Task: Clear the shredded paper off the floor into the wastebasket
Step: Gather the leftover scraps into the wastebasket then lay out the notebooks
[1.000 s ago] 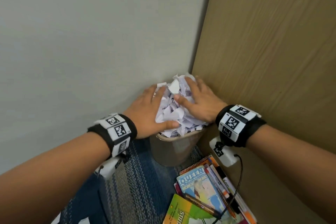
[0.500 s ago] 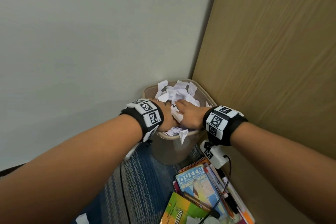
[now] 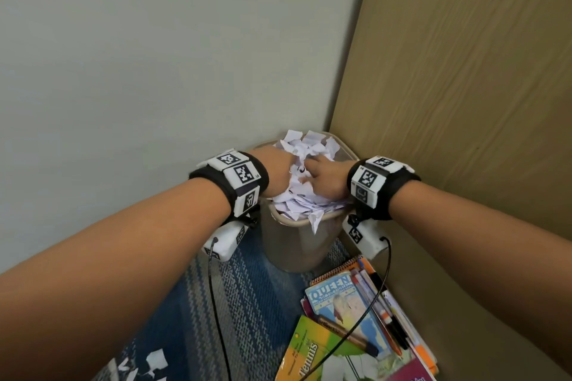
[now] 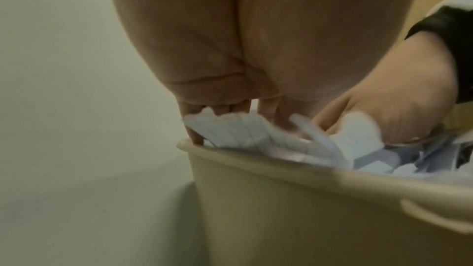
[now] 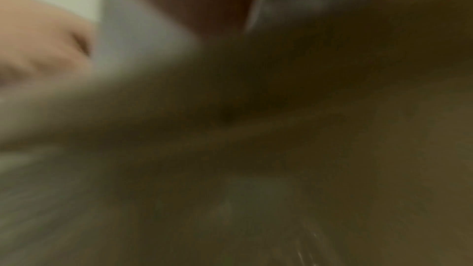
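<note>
A beige wastebasket (image 3: 291, 244) stands in the corner, heaped with white shredded paper (image 3: 309, 148). My left hand (image 3: 275, 164) and right hand (image 3: 325, 176) are both sunk into the heap from above and press on it. In the left wrist view the left hand's fingers (image 4: 220, 108) point straight down behind the paper (image 4: 243, 135), just inside the basket's rim (image 4: 256, 161). The right hand (image 4: 396, 104) bears on the scraps beside it, its fingertips hidden in them. One scrap (image 3: 315, 221) hangs over the front rim. The right wrist view is only blur.
A grey wall (image 3: 154, 71) is on the left and a wooden panel (image 3: 464, 86) on the right. Books (image 3: 337, 303) and pens (image 3: 383, 315) lie on the blue striped rug (image 3: 247, 288) right of the basket. White scraps (image 3: 154, 362) lie at the lower left.
Both hands pushed down from the top of the tall paper heap into the basket. The heap sank, and the basket's far rim came into view.
</note>
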`<action>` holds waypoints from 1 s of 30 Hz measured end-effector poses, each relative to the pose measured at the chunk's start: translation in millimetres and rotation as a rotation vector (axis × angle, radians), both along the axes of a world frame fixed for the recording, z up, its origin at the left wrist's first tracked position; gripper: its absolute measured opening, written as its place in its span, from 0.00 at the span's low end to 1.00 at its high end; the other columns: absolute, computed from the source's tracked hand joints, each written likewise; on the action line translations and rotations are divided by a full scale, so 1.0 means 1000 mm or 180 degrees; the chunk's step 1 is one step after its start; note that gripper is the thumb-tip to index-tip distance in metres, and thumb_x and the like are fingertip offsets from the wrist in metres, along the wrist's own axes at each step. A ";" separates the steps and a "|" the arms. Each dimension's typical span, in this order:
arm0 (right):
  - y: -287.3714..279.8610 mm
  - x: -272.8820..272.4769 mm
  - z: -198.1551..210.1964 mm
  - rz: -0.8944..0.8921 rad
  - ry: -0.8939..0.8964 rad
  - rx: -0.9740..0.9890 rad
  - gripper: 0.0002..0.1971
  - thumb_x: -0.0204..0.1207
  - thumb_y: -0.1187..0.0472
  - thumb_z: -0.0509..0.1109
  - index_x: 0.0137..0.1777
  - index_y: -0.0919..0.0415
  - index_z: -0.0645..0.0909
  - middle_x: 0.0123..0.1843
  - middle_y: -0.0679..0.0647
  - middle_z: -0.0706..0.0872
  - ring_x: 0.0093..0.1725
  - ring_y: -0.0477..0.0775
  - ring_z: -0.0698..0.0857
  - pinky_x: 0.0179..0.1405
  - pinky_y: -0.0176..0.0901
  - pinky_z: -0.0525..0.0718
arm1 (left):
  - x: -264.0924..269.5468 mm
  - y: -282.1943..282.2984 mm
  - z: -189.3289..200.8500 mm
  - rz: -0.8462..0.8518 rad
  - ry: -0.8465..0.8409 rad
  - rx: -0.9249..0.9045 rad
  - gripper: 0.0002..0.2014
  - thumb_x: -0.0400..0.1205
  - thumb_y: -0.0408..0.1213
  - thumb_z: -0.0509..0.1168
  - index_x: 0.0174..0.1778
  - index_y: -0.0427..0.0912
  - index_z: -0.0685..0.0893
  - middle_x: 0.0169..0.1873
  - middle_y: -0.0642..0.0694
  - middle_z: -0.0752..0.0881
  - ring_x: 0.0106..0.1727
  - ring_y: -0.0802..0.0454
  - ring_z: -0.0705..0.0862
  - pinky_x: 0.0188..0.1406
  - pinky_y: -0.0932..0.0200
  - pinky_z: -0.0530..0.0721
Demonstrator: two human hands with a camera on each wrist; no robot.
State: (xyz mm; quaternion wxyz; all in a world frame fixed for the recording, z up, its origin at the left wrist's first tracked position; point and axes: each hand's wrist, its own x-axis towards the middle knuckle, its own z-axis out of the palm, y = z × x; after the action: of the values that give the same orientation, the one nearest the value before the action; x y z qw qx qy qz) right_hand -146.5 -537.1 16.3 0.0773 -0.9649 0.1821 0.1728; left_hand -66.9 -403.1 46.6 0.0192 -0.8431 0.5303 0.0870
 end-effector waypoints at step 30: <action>0.117 0.011 0.083 0.0518 -0.1779 0.0696 0.09 0.76 0.57 0.64 0.45 0.53 0.86 0.32 0.41 0.82 0.33 0.39 0.78 0.32 0.27 0.70 | 0.056 0.144 -0.029 0.1151 0.0375 -0.1050 0.09 0.81 0.38 0.59 0.50 0.47 0.85 0.50 0.43 0.87 0.52 0.42 0.83 0.52 0.54 0.80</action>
State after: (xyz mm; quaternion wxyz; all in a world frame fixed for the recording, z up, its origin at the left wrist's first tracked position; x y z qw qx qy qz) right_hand -135.8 -420.6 98.8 0.2135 -0.9724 0.0563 -0.0750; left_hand -11.2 -259.4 17.8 -0.1655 -0.9095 0.3781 0.0503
